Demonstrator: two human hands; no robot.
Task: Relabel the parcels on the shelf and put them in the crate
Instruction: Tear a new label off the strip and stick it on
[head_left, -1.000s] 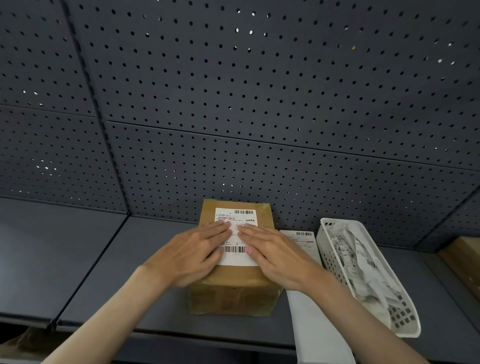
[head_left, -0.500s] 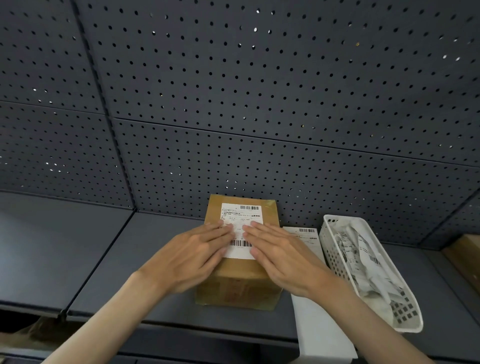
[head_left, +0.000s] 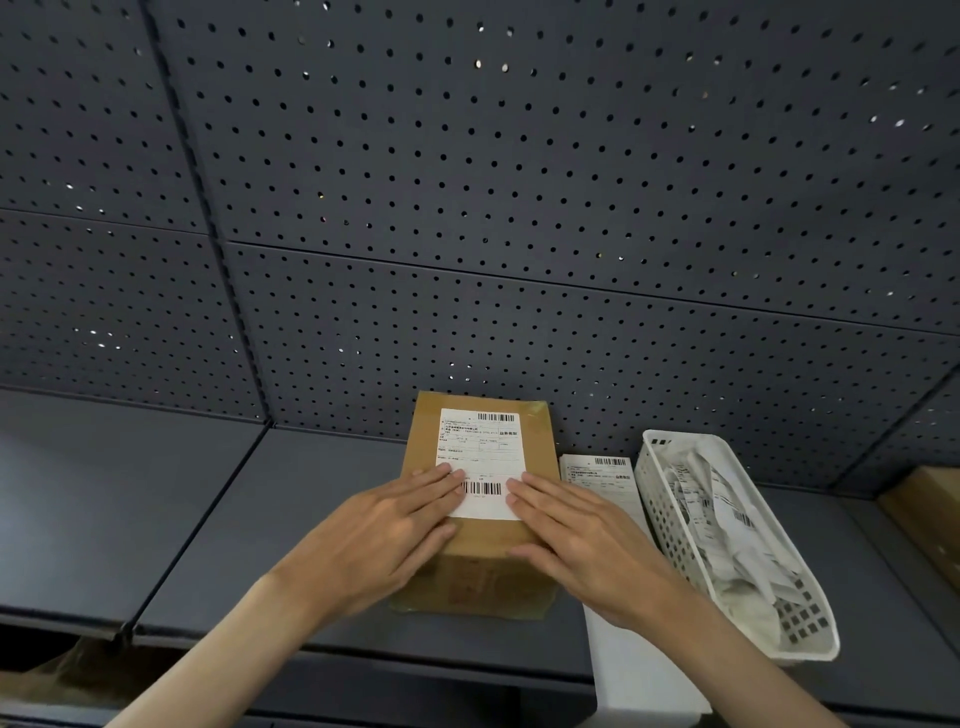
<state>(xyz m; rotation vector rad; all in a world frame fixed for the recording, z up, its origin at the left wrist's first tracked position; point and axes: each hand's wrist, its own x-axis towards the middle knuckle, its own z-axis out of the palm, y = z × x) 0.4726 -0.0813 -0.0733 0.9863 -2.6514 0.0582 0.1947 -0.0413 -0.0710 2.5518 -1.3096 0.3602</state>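
Note:
A brown cardboard parcel (head_left: 480, 569) sits on the dark grey shelf (head_left: 218, 519) against the pegboard back. A white shipping label (head_left: 480, 457) with barcodes lies on its top. My left hand (head_left: 384, 535) lies flat on the parcel's left side, straight fingertips pressing the label's lower left edge. My right hand (head_left: 587, 540) lies flat on the right side, fingertips pressing the label's lower right edge. No crate is in view.
A strip of white label sheets (head_left: 602, 475) lies right of the parcel, running past the shelf's front edge. A white slotted basket (head_left: 670, 525) holding crumpled label backings stands further right. Another brown box (head_left: 930, 509) shows at the far right edge.
Both hands have slid outward and toward me along the label, uncovering its middle and the lower barcode. The view has shifted slightly upward.

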